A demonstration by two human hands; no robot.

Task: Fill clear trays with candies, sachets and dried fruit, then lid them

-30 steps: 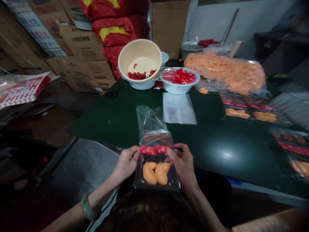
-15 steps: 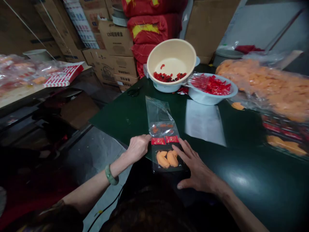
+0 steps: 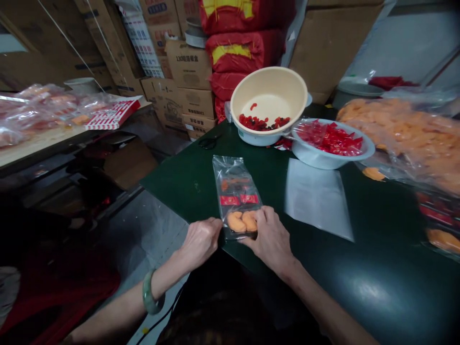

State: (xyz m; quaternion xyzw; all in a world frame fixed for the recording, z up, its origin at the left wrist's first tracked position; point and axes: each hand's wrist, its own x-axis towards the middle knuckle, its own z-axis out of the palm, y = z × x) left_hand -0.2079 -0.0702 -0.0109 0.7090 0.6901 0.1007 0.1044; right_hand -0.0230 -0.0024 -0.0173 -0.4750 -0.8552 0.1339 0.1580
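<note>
Right hand (image 3: 268,235) — fingers bent, pressing — pins a clear plastic bag (image 3: 235,184) of 2 red packets (image 3: 230,200) and orange pieces (image 3: 239,221) flat; left hand (image 3: 201,243) curls at its edge, grip unclear.

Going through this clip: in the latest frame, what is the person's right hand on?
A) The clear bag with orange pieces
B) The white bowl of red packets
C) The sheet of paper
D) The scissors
A. The right hand lies over the lower end of the clear bag, its fingers right beside the orange pieces inside.
</note>
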